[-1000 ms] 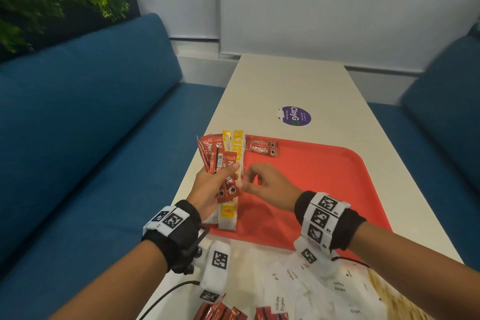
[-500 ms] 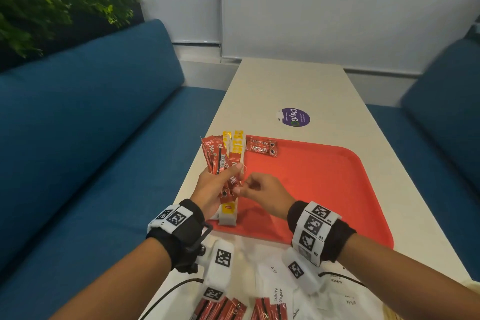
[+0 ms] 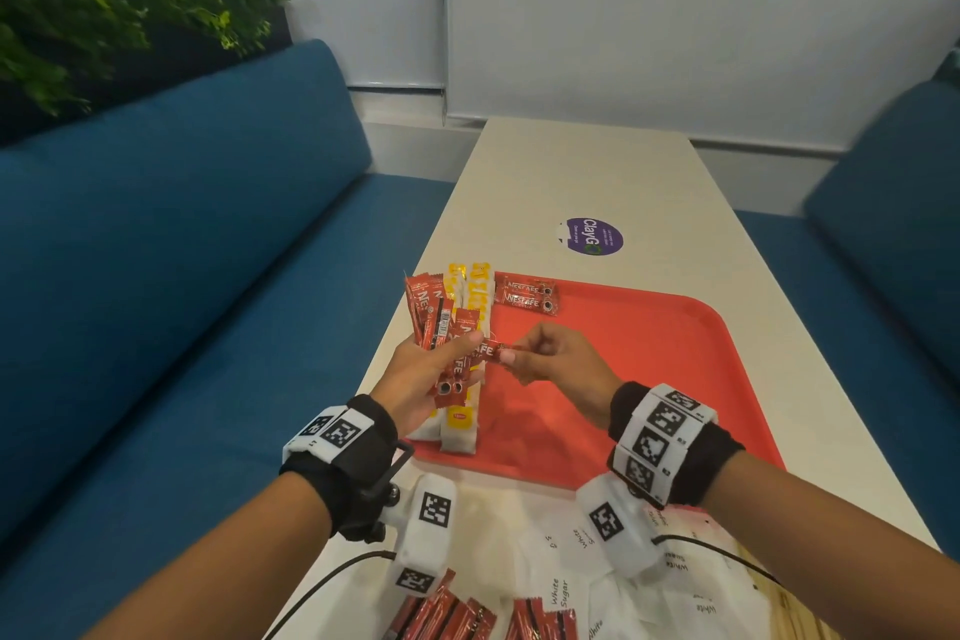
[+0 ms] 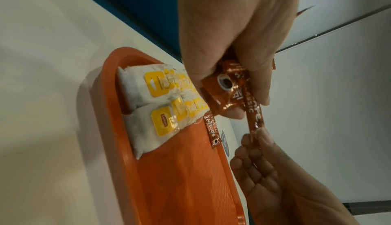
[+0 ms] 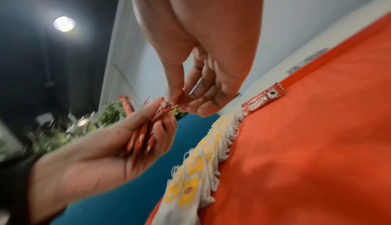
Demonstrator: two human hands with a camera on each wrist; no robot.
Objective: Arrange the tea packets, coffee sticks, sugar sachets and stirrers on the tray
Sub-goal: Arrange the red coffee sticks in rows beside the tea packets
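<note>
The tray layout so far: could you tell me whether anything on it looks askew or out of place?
Nothing stands out: two tea packet rows line the tray's left edge, and two coffee sticks lie side by side at the far edge.

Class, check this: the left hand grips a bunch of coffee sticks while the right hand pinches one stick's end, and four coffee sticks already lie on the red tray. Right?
Not quite: the head view shows two coffee sticks lying on the red tray, not four. The left hand does grip a bunch, and the right hand pinches one stick's end.
</note>
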